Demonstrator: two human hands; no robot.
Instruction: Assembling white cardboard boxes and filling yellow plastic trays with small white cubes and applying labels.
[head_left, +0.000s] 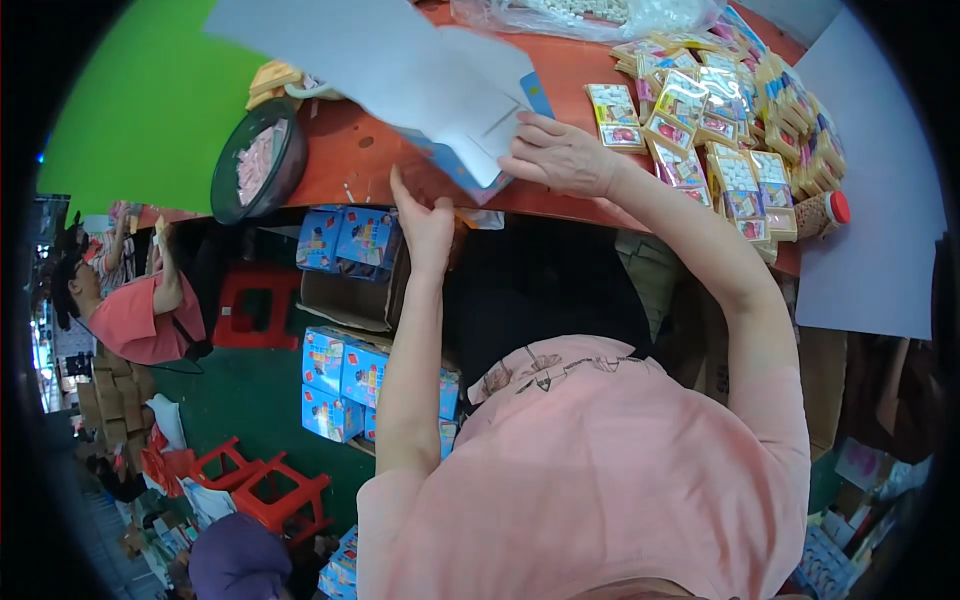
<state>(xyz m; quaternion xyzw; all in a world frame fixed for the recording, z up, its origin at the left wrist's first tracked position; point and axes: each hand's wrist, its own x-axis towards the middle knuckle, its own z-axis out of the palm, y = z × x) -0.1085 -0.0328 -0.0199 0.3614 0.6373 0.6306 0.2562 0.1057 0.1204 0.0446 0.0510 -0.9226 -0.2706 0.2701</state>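
Note:
A cardboard display box (475, 95), white inside and blue outside, stands unfolded on the red table (350, 145) with its large white flap lifted toward the far left. My right hand (560, 155) pinches the box's right edge between thumb and fingers. At the table's front edge, just left of the box's near corner, my left hand (425, 230) is raised with forefinger and thumb apart, holding nothing that I can see. To the right of my right hand lie several flat clear-topped packs (680, 110) with white pieces inside, heaped in overlapping rows.
A dark bowl (258, 165) of pink-wrapped pieces sits at the table's left. Beyond the box lies a clear bag (590, 12) of white pieces. A red-lidded jar (822, 212) stands at right. Blue boxes (335, 375) are stacked below, near red stools (280, 495) and a person (150, 310).

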